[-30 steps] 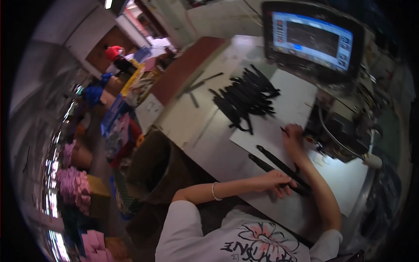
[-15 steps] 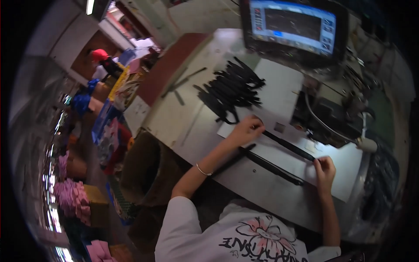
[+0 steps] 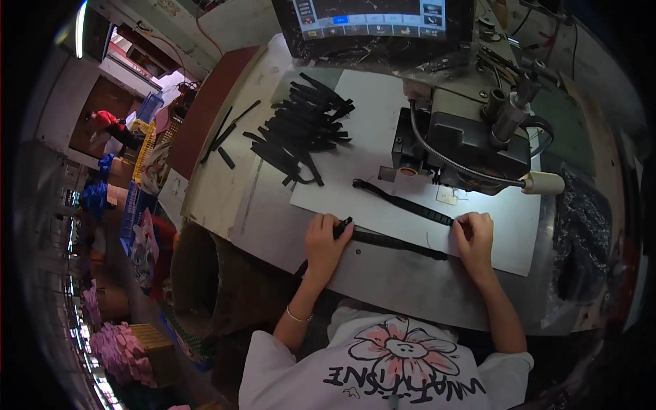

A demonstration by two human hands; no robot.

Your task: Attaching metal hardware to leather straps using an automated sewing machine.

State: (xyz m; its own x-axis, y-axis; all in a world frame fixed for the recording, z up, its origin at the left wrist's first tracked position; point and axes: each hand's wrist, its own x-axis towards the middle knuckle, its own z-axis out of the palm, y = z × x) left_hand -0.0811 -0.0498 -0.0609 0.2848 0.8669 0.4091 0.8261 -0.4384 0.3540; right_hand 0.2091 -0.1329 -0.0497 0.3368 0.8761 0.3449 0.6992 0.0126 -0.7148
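Two black fabric straps lie roughly side by side on the table in front of me. My right hand [image 3: 475, 239] has thumb and fingers pinched together at the right end of the farther strap [image 3: 403, 203], whose left end rests loose on the white sheet. Near the table's front edge, my left hand [image 3: 325, 244] is closed on the left end of the nearer strap [image 3: 400, 243]. That strap's right end lies free on the grey plate. Past my left hand sits a heap of similar black straps [image 3: 297, 126].
A machine head [image 3: 465, 147] with a metal hose stands over the white sheet [image 3: 314, 198], close to my right hand. Behind are a screen [image 3: 376, 27] and a few loose strips [image 3: 225, 158] at left. A cardboard tube [image 3: 195, 277] stands left; black plastic wrap [image 3: 581, 236] lies right.
My left hand has let go of the farther strap's left end and come toward me to the nearer strap. My right hand stays at the farther strap's right end. The view has shifted.
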